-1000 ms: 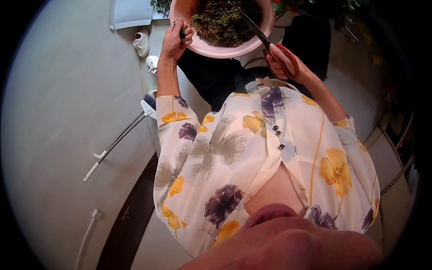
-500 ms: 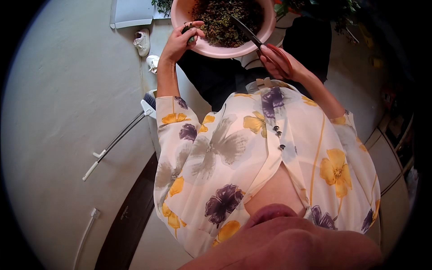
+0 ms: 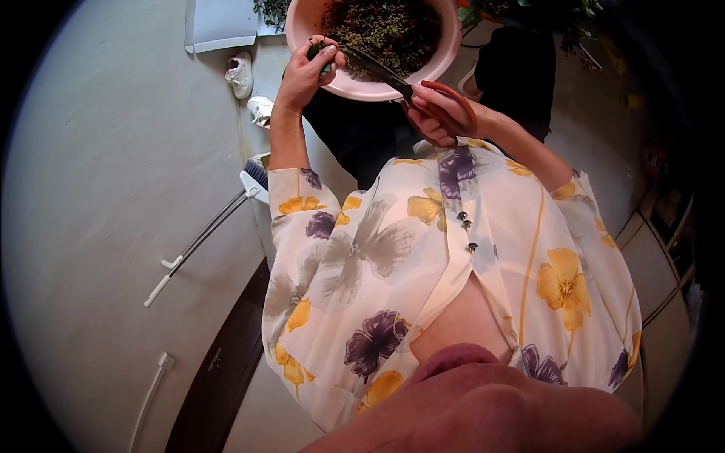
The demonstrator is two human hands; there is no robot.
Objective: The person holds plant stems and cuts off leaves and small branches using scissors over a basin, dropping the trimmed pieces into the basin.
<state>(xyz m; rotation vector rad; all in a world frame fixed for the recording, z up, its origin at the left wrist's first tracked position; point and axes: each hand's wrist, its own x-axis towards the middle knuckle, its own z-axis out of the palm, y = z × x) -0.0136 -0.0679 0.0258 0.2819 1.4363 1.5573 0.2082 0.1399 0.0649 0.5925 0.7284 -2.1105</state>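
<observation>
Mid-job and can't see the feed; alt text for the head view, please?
A person's right hand holds red-handled scissors, blades pointing toward the left hand, which grips a small dark-green item. A pink basin of plant pieces sits by the hands; white shoes and a long-handled brush are off to the left.

Left forearm (image 3: 289,140) extended forward, left hand (image 3: 306,72) with fingers curled at the left edge of the basin (image 3: 362,91), right forearm (image 3: 521,142) angled inward, right hand (image 3: 439,115) gripped beside the near edge.
</observation>
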